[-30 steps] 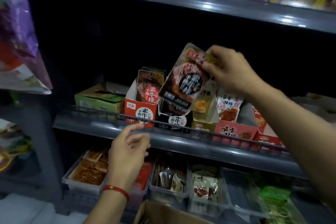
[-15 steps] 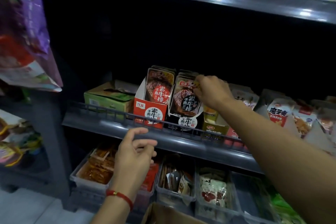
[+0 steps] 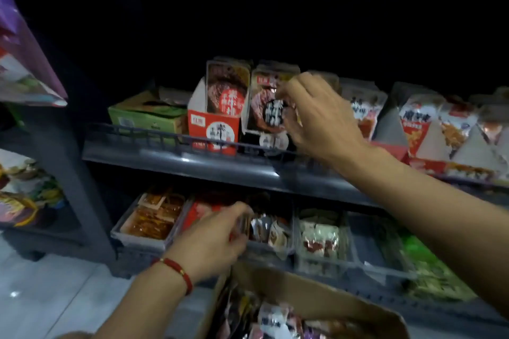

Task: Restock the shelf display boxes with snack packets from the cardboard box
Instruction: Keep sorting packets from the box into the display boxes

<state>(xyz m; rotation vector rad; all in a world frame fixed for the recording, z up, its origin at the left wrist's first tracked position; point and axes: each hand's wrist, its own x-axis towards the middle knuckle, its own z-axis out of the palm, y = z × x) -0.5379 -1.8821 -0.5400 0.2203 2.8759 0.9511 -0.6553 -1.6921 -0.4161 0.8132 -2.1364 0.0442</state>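
Note:
On the middle shelf, my right hand [image 3: 319, 121] pinches a black-label snack packet [image 3: 261, 107] standing at the front of the black display box [image 3: 274, 142]. Just left of it is the red display box [image 3: 213, 129], filled with red-label packets [image 3: 227, 88]. My left hand [image 3: 212, 242], with a red bracelet on the wrist, hovers lower down in front of the clear bins; its fingers are loosely curled and blurred, with nothing plainly in them. The open cardboard box [image 3: 330, 300] sits at the bottom with several loose packets [image 3: 271, 318] inside.
A green carton [image 3: 146, 115] stands left of the red box. More snack display boxes [image 3: 429, 129] fill the shelf to the right. A wire rail [image 3: 143, 132] runs along the shelf front. Clear bins [image 3: 148, 223] of snacks line the lower shelf. Hanging bags [image 3: 19, 63] are at left.
My right hand brought the black-label packet down into the black display box and still holds it. My left hand dropped from the shelf rail to the lower bins. The view tilted down.

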